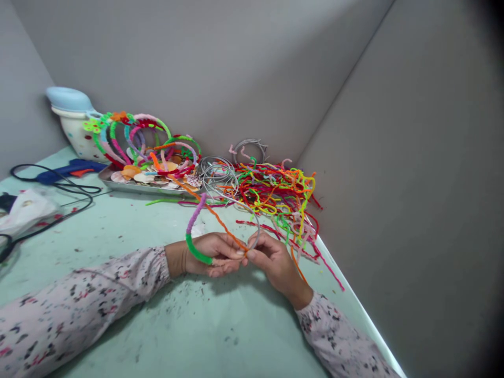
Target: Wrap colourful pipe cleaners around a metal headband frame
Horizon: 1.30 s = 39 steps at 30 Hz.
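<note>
A curved wire hoop (192, 242) is wrapped in purple, green and pale pink fuzzy stem; its right part is bare grey wire. My left hand (214, 255) is closed on the pink-wrapped part at the bottom of the hoop. An orange pipe cleaner (220, 221) slants from the upper left down to the fingertips, where it meets the wire. Close beside it, my right hand (275, 262) pinches the orange stem and the wire between thumb and fingers. The fingertips of both hands nearly touch and partly hide the joint.
Behind the hands, a metal tray (151, 187) holds shells and colourful wrapped hoops. Coiled grey wire (218, 176) and a heap of pipe cleaners (275, 191) lie to its right. At the left are a white pot (76, 134), a blue glue gun (71, 170), a black cable and a plastic bag (29, 210).
</note>
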Available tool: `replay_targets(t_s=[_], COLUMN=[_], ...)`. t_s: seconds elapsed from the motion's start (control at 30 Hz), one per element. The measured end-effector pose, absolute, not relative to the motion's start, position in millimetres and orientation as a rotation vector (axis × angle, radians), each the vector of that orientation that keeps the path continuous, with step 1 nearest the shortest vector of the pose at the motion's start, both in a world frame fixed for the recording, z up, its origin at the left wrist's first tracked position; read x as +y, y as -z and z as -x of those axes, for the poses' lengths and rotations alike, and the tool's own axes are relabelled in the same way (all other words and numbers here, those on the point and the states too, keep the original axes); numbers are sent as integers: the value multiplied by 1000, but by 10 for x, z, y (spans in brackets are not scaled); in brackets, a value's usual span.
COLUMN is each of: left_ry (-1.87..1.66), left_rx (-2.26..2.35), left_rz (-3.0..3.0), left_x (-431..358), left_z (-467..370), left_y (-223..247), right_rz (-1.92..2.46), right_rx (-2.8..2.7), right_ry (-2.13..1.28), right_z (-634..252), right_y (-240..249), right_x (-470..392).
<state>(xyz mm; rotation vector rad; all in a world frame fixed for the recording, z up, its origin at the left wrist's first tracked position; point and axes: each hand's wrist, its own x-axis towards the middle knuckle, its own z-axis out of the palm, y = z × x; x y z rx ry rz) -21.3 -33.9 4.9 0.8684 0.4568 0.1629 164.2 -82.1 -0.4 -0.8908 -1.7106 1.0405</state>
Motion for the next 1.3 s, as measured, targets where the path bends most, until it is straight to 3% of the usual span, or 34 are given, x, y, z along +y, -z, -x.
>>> replay_targets(t_s=[0.87, 1.3], left_ry=[-186, -579], left_rx=[396, 681], left_rz=[-832, -1135], left_x=[-308, -347], left_z=[215, 66], left_y=[-32, 16], right_rz=[801, 1066], right_rx=[-1438, -1349], right_ry=[-1446, -1216], right_z=[-1614, -1616], right_y=[66, 85], right_x=[-810, -691])
